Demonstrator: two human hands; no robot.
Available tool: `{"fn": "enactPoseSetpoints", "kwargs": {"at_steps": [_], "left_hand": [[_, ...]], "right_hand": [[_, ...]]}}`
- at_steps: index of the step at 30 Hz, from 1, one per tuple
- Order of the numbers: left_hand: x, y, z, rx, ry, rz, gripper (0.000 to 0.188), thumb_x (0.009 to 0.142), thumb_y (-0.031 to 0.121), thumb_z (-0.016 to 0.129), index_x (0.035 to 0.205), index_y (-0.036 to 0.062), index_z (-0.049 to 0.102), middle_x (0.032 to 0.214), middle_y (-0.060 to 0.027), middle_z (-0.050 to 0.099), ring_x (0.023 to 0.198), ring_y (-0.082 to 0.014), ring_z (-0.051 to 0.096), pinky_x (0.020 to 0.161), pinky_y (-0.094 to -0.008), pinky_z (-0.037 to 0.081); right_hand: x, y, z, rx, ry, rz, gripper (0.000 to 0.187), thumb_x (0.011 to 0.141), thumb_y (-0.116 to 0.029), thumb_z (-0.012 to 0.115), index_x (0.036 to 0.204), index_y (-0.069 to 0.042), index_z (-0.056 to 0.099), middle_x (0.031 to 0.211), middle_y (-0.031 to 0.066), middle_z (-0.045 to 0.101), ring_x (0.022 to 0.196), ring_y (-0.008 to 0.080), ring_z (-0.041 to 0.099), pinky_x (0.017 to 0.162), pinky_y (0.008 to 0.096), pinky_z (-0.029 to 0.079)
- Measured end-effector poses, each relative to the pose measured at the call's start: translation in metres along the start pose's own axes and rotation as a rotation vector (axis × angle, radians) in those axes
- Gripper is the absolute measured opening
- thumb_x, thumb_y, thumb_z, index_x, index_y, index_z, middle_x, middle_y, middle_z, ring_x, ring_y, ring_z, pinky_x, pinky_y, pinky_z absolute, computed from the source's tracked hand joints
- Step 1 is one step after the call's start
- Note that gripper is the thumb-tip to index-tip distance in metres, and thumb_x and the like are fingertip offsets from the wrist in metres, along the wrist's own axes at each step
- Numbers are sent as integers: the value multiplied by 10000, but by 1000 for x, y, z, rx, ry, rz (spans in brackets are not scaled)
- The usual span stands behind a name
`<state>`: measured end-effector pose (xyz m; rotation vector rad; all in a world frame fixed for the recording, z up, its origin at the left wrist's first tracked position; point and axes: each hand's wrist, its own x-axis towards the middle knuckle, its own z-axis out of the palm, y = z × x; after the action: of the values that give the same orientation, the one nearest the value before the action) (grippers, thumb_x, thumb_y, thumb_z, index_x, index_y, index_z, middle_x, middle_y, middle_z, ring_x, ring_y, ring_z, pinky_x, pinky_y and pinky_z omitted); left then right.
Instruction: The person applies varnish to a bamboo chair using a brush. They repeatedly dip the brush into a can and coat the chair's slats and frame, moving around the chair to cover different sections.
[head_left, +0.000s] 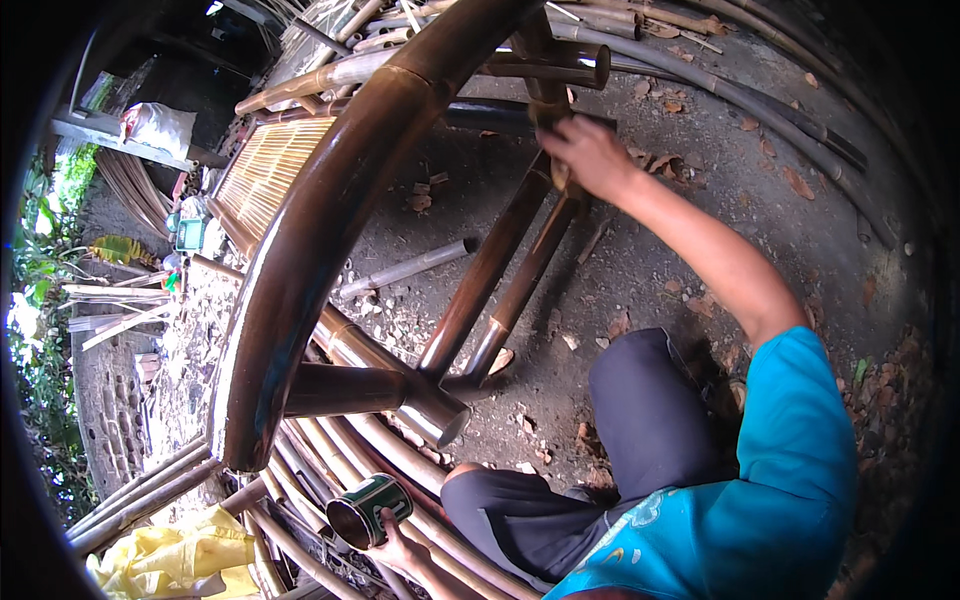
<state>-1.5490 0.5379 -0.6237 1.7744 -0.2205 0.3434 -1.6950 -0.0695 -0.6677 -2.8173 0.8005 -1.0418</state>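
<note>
My left hand (pixel 396 552) is closed around a green tin can (pixel 370 510) low in the head view. The can is tilted, its open mouth facing left, and its inside is dark. My right arm reaches far forward, and my right hand (pixel 592 158) is against an upright post (pixel 545 88) of a brown, glossy bamboo piece of furniture. Its fingers are curled and slightly blurred; what they hold is hidden. A thick curved bamboo pole (pixel 335 190) of the same piece crosses the view in front of me. Two thinner bamboo bars (pixel 490 265) run down from near my right hand.
A slatted bamboo panel (pixel 275 170) lies beyond the curved pole. Loose bamboo poles (pixel 400 440) lie by my legs, and more long poles (pixel 720 85) line the far right. A short grey tube (pixel 410 268) rests on the dirt. Yellow cloth (pixel 180 555) lies at lower left.
</note>
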Motion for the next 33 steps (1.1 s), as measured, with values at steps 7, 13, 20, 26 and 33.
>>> {"fn": "enactPoseSetpoints", "kwargs": {"at_steps": [7,13,20,26,33], "left_hand": [[3,-3,-3,-68,-6,-46,770,779,-34,820,1447,12,440,1386,-149,552,1221,-283,554,1076,-426,457],[8,6,9,-64,-35,-62,796,772,46,859,1447,2,442,1389,-168,548,1211,-281,563,1046,-402,484],[5,32,4,-10,-34,12,713,778,55,850,1388,-43,492,1280,-178,617,1086,-273,623,972,-377,528],[8,25,1,14,-39,0,772,799,15,825,1456,-25,421,1380,-191,542,1172,-292,578,1012,-413,519],[16,17,-13,-45,-77,78,745,838,-9,762,1491,16,404,1379,-175,547,1156,-287,594,974,-405,544]], "right_hand": [[-58,13,7,239,389,228,228,882,-188,766,1065,-56,738,897,134,741,760,302,734,726,386,592],[-6,44,20,661,637,917,263,909,-292,720,974,-38,746,847,149,754,797,277,746,720,364,566],[-26,32,-43,-51,254,756,209,888,-284,710,949,-85,729,866,197,726,852,388,713,754,448,563],[-24,21,-10,307,429,648,174,874,-244,733,956,-91,725,883,181,724,853,385,710,731,450,567],[8,12,14,161,620,127,284,844,-95,732,1125,-133,714,1129,119,682,977,315,679,782,398,569]]}}
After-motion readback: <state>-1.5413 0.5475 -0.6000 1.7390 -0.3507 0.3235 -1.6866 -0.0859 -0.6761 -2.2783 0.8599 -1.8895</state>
